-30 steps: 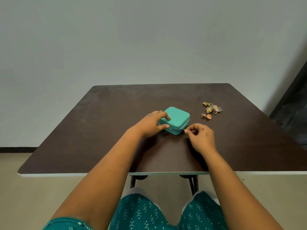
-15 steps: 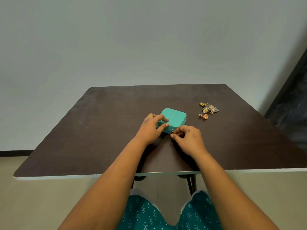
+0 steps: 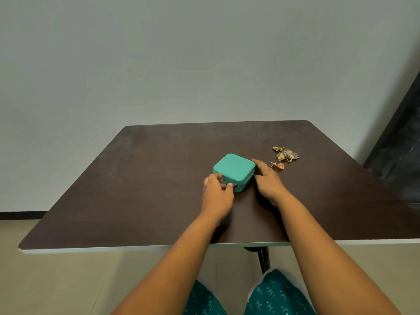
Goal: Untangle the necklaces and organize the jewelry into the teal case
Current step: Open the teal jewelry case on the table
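The case (image 3: 234, 170) sits on the table (image 3: 136, 178) between both hands, left hand (image 3: 217, 194) at its near-left corner, right hand (image 3: 268, 183) touching its right side. Beyond the right hand lie an earring (image 3: 278, 165) and a jewelry pile (image 3: 286, 154).

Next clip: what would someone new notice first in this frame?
The teal case stands out, closed, at the middle of the dark table, with the left hand gripping its near corner and the right hand against its right side. Beyond the right hand lies a small heap of gold jewelry.
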